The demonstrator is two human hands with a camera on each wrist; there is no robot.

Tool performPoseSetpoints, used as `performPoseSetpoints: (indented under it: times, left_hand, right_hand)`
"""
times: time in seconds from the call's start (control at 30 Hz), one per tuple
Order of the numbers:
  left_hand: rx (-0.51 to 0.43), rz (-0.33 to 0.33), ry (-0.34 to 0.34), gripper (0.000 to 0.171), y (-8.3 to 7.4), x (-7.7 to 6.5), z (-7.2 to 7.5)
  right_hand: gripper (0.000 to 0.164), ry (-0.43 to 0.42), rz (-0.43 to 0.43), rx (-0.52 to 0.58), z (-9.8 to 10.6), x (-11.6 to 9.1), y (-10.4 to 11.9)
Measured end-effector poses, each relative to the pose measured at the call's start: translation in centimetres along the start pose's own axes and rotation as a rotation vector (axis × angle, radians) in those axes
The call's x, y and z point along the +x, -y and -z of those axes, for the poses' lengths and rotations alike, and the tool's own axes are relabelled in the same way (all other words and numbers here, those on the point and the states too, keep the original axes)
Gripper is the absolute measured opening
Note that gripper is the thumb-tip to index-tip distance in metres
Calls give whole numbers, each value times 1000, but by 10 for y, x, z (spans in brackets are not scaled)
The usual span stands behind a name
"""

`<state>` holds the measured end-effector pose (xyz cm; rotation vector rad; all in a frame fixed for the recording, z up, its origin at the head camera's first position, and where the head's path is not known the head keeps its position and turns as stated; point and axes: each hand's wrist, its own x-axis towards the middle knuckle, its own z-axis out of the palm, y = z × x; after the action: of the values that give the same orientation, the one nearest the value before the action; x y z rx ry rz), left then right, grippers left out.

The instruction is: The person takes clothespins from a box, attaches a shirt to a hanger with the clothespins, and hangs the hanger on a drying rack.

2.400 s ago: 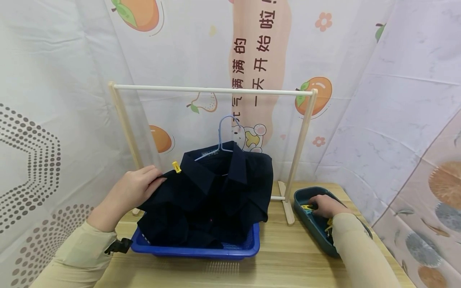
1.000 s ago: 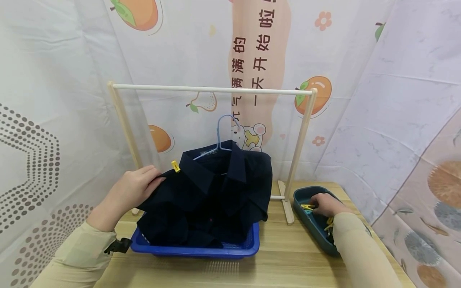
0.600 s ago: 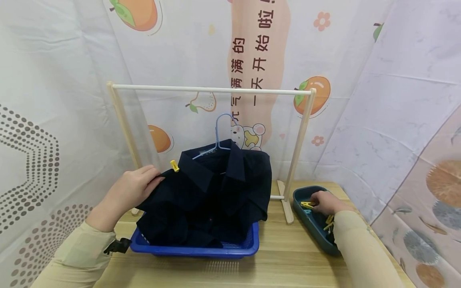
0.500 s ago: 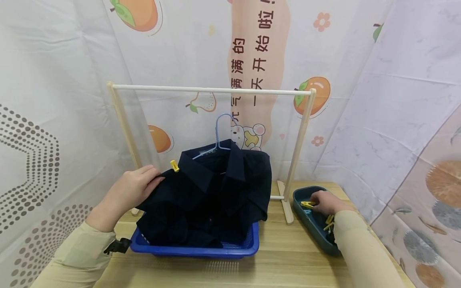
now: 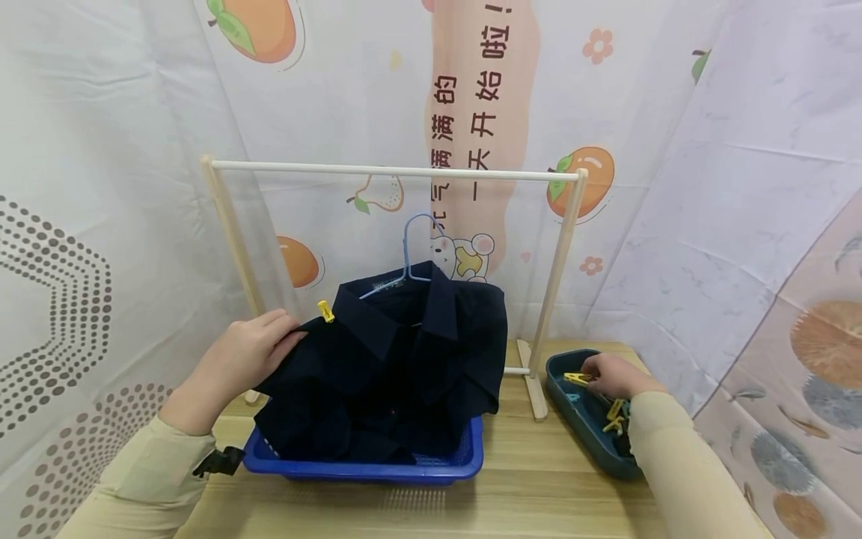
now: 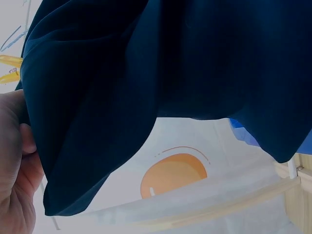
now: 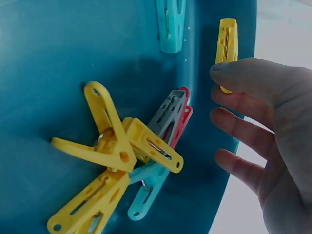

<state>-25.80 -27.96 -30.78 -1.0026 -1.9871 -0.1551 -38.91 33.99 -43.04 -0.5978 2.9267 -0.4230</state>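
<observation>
A dark navy collared shirt (image 5: pixel 364 367) sits on a light blue wire hanger (image 5: pixel 407 251), its lower part bunched in a blue basket (image 5: pixel 364 471). My left hand (image 5: pixel 249 355) grips the shirt's shoulder edge at the left; in the left wrist view the dark cloth (image 6: pixel 97 97) hangs beside it. A yellow clothespin (image 5: pixel 326 311) stands on that shoulder near the collar. Over a dark teal tray (image 5: pixel 586 438), my right hand (image 5: pixel 622 376) pinches another yellow clothespin (image 7: pixel 227 41) between thumb and index finger. Its other fingers are loosely curled.
Several yellow, teal, grey and red clothespins (image 7: pixel 109 141) lie in the tray, with a teal one (image 7: pixel 170 24) apart from the pile. Behind the basket stands a wooden rack with a white rod (image 5: pixel 397 171). A printed curtain (image 5: pixel 337 97) hangs behind the wooden table (image 5: pixel 532 479).
My right hand has risen slightly from the tray's bottom with the yellow clothespin, uncovering more of the pile. My left hand stays on the shirt.
</observation>
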Motion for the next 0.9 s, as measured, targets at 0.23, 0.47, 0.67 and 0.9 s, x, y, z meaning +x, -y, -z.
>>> performPoseSetpoints:
  times: [0.23, 0.47, 0.67, 0.9]
  left_hand:
    - [-4, -1, -5, 10, -1, -1, 0]
    - [-4, -2, -16, 19, 0, -2, 0]
    - [-3, -5, -17, 22, 0, -1, 1]
    - [3, -6, -19, 18, 0, 0, 1]
  right_hand:
    - [20, -18, -3, 14, 6, -4, 1]
    - [14, -81, 54, 11, 10, -11, 0]
    - [13, -101, 79, 49, 15, -14, -1]
    - [21, -109, 62, 72, 21, -17, -2]
